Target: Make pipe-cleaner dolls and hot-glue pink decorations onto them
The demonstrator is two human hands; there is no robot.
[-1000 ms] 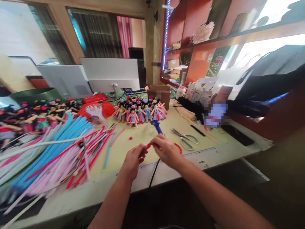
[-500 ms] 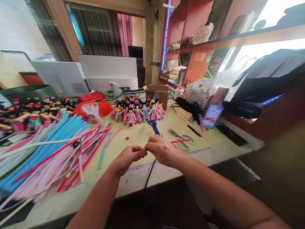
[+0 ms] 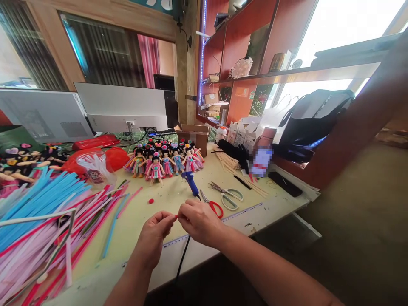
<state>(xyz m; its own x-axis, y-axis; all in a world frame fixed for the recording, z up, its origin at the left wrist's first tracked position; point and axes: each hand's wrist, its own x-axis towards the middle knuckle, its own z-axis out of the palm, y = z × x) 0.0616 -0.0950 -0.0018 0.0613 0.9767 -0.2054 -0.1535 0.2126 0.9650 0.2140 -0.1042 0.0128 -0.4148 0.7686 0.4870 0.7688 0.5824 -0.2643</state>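
Observation:
My left hand and my right hand meet above the table's front edge, both with fingers pinched. Between their fingertips is a thin red pipe cleaner, only a short bit of it showing. Just behind my right hand lie a blue glue gun with a black cord, red-handled scissors and white-handled scissors. A small red pompom lies on the yellow-green table.
A big heap of blue, pink and red pipe cleaners fills the left. Several small dolls stand in rows behind, with more dolls at the far left. Two monitors, a cardboard box and a black bag stand at the back and right.
The view has swung left and down. My hands have stayed together, pinching the red piece; the long red end seen to the right of my right hand no longer shows.

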